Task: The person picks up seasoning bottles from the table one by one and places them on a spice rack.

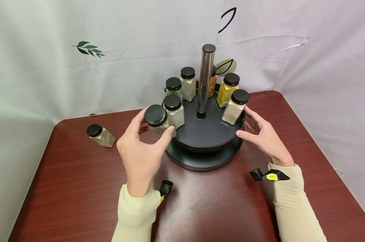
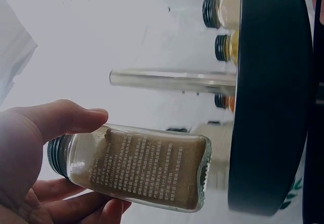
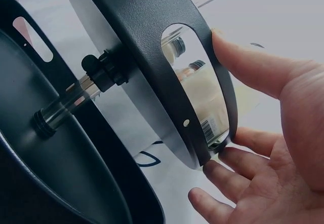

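My left hand (image 1: 140, 153) grips a square glass spice jar (image 2: 147, 168) with a black lid, brownish powder and white printing. In the left wrist view the thumb lies along the jar, with fingers on its other side. The jar is at the left edge of a black two-tier turntable rack (image 1: 203, 134), close in front of another spice jar (image 1: 176, 116) on the upper tier. My right hand (image 1: 262, 137) touches the right rim of the upper tier beside its handle slot, thumb and fingers spread; the right wrist view shows fingertips (image 3: 215, 171) against the rim.
Several more black-lidded jars stand on the upper tier, including a yellow one (image 1: 227, 92) and a pale one (image 1: 234, 109). A chrome post (image 1: 205, 80) rises from its middle. Another jar (image 1: 105, 137) stands on the red-brown table (image 1: 79, 188) at left. White cloth (image 1: 125, 50) hangs behind.
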The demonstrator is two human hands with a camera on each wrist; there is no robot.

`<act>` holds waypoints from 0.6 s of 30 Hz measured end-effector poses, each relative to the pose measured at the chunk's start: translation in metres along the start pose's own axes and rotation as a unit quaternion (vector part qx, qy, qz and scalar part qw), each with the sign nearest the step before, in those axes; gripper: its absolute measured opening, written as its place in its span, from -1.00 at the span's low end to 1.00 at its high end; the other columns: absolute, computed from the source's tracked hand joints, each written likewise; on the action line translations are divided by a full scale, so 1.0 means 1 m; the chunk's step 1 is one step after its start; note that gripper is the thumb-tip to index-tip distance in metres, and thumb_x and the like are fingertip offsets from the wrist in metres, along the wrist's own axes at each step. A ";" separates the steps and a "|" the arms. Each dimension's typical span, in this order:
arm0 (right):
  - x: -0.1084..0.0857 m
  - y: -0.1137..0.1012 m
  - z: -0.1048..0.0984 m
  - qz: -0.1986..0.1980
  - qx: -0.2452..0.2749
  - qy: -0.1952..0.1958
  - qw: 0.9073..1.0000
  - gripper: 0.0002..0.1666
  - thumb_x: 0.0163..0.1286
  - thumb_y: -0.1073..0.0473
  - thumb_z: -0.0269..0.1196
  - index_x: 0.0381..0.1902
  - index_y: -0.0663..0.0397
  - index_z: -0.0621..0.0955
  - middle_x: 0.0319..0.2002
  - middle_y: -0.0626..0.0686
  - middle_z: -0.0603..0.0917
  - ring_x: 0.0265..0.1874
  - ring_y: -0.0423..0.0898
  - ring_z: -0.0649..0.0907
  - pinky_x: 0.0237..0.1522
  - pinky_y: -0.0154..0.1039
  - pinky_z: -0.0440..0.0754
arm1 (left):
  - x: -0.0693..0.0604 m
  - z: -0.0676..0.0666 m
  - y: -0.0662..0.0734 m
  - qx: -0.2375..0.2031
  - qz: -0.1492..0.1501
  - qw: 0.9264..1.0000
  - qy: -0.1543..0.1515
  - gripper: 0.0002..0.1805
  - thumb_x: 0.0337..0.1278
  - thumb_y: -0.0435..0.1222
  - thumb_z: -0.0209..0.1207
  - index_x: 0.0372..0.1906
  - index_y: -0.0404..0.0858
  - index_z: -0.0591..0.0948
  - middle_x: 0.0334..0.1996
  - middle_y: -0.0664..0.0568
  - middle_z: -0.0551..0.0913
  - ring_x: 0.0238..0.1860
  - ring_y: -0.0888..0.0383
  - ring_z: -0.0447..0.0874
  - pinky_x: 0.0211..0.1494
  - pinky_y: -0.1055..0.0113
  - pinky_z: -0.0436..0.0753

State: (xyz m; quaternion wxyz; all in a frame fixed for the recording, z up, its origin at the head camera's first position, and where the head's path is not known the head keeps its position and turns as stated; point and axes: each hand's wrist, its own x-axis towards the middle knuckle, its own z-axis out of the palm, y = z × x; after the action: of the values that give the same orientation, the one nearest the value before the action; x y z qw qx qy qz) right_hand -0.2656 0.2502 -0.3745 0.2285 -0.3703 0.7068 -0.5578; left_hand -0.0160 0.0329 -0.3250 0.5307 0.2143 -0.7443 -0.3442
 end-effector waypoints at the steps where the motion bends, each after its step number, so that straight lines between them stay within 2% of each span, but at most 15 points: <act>1: 0.000 0.000 0.000 -0.001 0.000 -0.001 1.000 0.01 0.32 0.37 0.35 0.60 0.12 0.09 0.56 0.18 0.14 0.51 0.07 0.21 0.37 -0.34 0.32 | -0.001 0.002 0.001 -0.001 0.004 1.000 -0.004 -0.44 -0.17 -0.22 0.55 0.09 -0.16 0.71 -0.12 0.25 0.74 -0.19 0.26 0.69 -0.07 0.36 0.61; 10: 0.000 0.002 0.000 -0.007 0.009 -0.001 1.000 0.01 0.32 0.41 0.34 0.60 0.15 0.09 0.56 0.19 0.12 0.51 0.10 0.20 0.37 -0.33 0.33 | -0.007 0.023 0.002 -0.004 0.028 0.999 -0.034 -0.37 -0.15 -0.22 0.54 0.17 -0.21 0.66 -0.09 0.11 0.74 -0.21 0.22 0.68 -0.07 0.31 0.61; 18: 0.001 0.002 0.000 -0.004 0.005 0.002 1.000 0.00 0.32 0.38 0.35 0.59 0.14 0.10 0.56 0.18 0.14 0.51 0.06 0.22 0.37 -0.33 0.33 | -0.014 0.035 -0.002 0.020 0.015 0.997 -0.067 -0.37 -0.10 -0.18 0.52 0.19 -0.17 0.65 -0.10 0.11 0.73 -0.19 0.23 0.66 -0.10 0.20 0.62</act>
State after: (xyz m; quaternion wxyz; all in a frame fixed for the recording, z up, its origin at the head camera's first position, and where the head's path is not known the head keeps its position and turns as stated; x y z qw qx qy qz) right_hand -0.2664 0.2496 -0.3766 0.2269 -0.3709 0.7031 -0.5626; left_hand -0.0444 0.0514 -0.3423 0.4803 0.1899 -0.7882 -0.3347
